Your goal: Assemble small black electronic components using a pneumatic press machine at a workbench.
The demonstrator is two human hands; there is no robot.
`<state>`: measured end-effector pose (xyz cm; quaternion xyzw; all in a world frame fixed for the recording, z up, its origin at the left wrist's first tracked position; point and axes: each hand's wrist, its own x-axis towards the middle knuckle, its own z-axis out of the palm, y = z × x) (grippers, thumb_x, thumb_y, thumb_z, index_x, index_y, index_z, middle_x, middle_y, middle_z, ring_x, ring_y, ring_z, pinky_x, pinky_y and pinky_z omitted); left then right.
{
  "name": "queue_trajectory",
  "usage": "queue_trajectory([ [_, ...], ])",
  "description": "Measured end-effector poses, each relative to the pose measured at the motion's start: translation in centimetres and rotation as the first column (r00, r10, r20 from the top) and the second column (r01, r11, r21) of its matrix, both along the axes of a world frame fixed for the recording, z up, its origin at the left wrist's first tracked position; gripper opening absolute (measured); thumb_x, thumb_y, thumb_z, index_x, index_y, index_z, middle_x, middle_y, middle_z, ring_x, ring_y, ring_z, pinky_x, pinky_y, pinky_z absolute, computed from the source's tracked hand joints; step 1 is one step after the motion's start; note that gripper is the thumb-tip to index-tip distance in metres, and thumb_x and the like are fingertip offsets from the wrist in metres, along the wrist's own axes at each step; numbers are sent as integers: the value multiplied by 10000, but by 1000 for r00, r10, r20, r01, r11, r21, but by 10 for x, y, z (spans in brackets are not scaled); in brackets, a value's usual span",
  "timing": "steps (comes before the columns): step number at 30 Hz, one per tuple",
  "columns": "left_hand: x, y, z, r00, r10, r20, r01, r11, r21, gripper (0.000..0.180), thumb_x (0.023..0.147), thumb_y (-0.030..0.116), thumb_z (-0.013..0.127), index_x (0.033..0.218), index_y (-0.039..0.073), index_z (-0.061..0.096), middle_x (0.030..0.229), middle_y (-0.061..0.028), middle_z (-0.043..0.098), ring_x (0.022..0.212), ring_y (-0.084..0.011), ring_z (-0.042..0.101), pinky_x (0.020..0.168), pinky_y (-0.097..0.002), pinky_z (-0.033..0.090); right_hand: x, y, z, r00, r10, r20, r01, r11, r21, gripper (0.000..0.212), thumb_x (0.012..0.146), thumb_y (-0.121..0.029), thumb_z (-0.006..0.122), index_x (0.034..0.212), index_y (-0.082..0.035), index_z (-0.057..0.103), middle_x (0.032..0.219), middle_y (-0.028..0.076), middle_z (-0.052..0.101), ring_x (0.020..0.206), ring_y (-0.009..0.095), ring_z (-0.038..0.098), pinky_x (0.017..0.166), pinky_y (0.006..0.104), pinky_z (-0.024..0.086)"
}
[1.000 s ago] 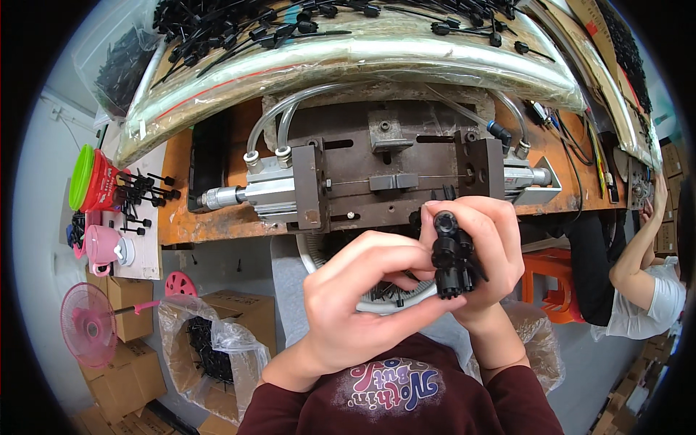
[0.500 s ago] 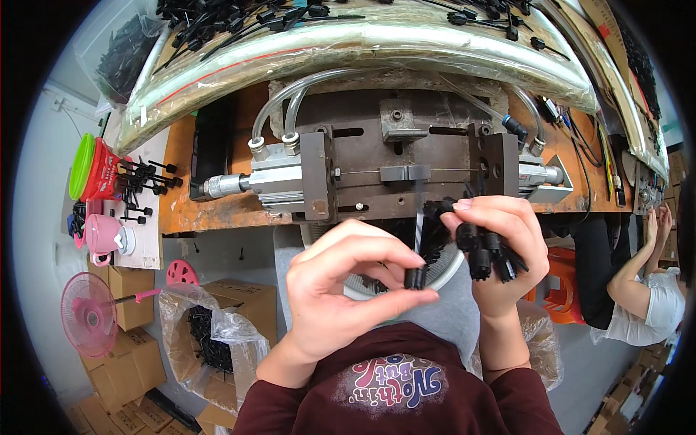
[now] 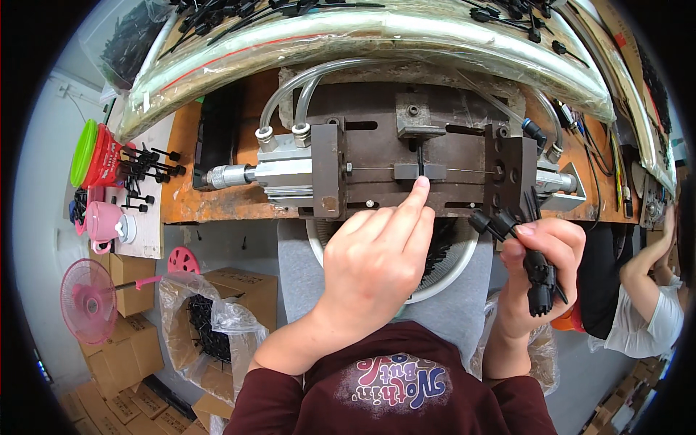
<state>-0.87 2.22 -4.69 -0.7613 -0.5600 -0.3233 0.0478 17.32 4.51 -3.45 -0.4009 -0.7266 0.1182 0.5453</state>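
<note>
My left hand [image 3: 378, 254] reaches over the metal fixture [image 3: 370, 190], index finger stretched out and the other fingers bent behind it; its thumb is hidden. The fingertip touches the near end of a thin black plastic stem [image 3: 420, 154], which lies across the small grey block [image 3: 433, 172] at the fixture's middle. Thin metal pins come toward this block from both sides. To the right, my right hand [image 3: 554, 250] is closed around a bunch of black plastic stems with knobbed heads [image 3: 539, 279], which stick out above and below the fingers.
A white basket [image 3: 464, 272] of black parts sits on my lap below the fixture. Clear air hoses [image 3: 272, 101] run to the cylinders. A plastic-wrapped ledge [image 3: 362, 43] with black parts stands behind. At left are a pink cup [image 3: 101, 225], a fan [image 3: 88, 301] and a lined box [image 3: 210, 341].
My left hand has moved from over the basket up to the fixture, and a black stem now lies across its block. My right hand has shifted right with the bunch.
</note>
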Motion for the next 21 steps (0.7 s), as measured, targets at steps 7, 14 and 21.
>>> queue_trajectory([
  [7,-1,0,1,999,-1,37,4,997,-71,252,682,94,777,908,32,685,1161,-95,686,678,-188,655,617,-282,506,4,0,-2,998,-24,57,17,992,124,348,643,-9,859,913,-94,656,910,50,625,828,171,600,726,274,489],
  [14,-5,-7,15,831,-111,545,259,944,-203,407,650,80,839,1031,20,708,1073,-105,704,703,-155,676,620,-271,533,5,5,-10,994,27,104,-46,982,185,295,649,-14,848,907,-74,719,979,63,582,743,176,606,580,262,482],
  [21,-8,-15,23,591,-227,774,447,891,-80,430,645,38,854,1055,15,725,904,-102,695,736,-162,664,638,-262,550,0,4,-8,939,257,228,-290,949,123,277,662,-25,696,933,-4,748,995,134,678,641,199,624,540,281,485],
])
